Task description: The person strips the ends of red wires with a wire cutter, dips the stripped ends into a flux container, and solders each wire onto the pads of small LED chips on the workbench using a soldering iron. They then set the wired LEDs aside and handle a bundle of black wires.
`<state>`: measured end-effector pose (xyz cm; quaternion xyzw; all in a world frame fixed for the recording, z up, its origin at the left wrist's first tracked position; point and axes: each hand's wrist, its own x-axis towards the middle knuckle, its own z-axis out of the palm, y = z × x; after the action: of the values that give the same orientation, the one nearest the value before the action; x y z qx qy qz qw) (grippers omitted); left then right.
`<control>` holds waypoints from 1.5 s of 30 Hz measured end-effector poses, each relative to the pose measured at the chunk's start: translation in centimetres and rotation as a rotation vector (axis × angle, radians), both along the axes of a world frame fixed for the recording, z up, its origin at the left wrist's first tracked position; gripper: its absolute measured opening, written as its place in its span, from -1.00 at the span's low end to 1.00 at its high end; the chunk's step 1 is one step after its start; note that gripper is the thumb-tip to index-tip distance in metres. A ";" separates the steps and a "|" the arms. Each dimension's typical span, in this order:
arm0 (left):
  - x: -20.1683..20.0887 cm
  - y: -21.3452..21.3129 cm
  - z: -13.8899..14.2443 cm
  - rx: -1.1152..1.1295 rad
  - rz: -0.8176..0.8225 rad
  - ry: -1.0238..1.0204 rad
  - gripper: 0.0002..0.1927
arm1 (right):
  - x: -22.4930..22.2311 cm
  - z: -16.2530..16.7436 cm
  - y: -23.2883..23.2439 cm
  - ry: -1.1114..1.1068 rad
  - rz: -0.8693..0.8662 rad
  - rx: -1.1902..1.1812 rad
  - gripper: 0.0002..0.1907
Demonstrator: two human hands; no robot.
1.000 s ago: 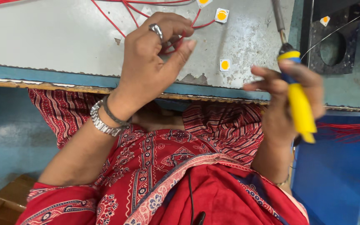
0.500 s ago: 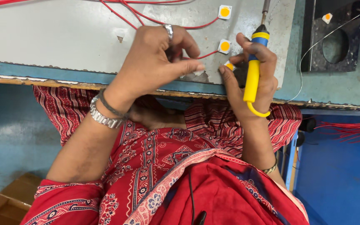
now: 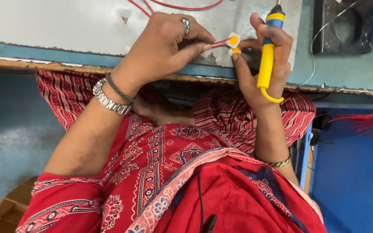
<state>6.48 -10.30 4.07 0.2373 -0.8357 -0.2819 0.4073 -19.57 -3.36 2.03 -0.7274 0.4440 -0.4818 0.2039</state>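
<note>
Two hands meet over a small white square part point(image 3: 233, 41) on the grey plate point(image 3: 65, 21). Left hand point(image 3: 165, 47) pinches red wires point(image 3: 219, 43) touching it. Right hand point(image 3: 262, 64) grips a yellow soldering iron point(image 3: 267, 56), its thumb just beside the part.

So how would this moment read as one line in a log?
left hand: pinches red wire at small square chip | right hand: grips yellow soldering iron, fingertip by chip | surface: grey plate

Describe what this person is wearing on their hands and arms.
The left hand has a silver ring on one finger, with a silver link watch and a thin dark band at the wrist. The right hand is bare, with a thin patterned bangle up the forearm. Both forearms are uncovered.
</note>
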 end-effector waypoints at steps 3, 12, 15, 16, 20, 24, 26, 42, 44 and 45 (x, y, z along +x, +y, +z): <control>-0.3 0.8 0.1 -0.140 0.032 -0.034 -0.91 | 0.0 -0.1 0.4 0.005 0.035 -0.007 -0.45; -1.8 2.9 0.7 -0.242 -0.028 -0.211 -0.89 | 0.0 0.2 0.5 0.056 0.039 -0.078 -0.45; -2.0 2.4 0.2 -0.172 -0.019 -0.190 -0.90 | 0.0 0.1 0.5 0.080 0.018 -0.092 -0.45; -2.0 2.1 0.0 -0.189 -0.023 -0.143 -0.90 | -0.1 0.1 0.6 0.080 0.014 -0.086 -0.45; -2.0 1.2 -0.5 -0.177 -0.001 -0.060 -0.86 | -0.1 -0.1 0.6 0.048 0.027 -0.043 -0.47; -2.1 1.8 -0.4 -0.171 0.043 -0.053 -0.85 | -0.2 -0.1 0.6 0.060 0.019 -0.062 -0.46; -2.0 2.2 -0.1 -0.156 0.061 -0.093 -0.86 | -0.2 0.0 0.6 0.053 0.023 -0.059 -0.45; -3.2 2.3 1.3 -0.239 0.157 -0.233 -0.92 | 0.3 0.1 -0.1 0.026 0.036 -0.034 -0.38; -3.3 2.2 1.2 -0.236 0.151 -0.225 -0.90 | 0.3 0.1 -0.1 0.049 0.023 -0.039 -0.38; -3.4 2.1 1.1 -0.234 0.148 -0.222 -0.89 | 0.3 0.2 -0.1 0.060 0.016 -0.041 -0.38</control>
<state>3.11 -8.19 5.21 0.2787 -0.8828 -0.1242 0.3571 -19.32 -3.47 2.18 -0.7491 0.4341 -0.4670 0.1797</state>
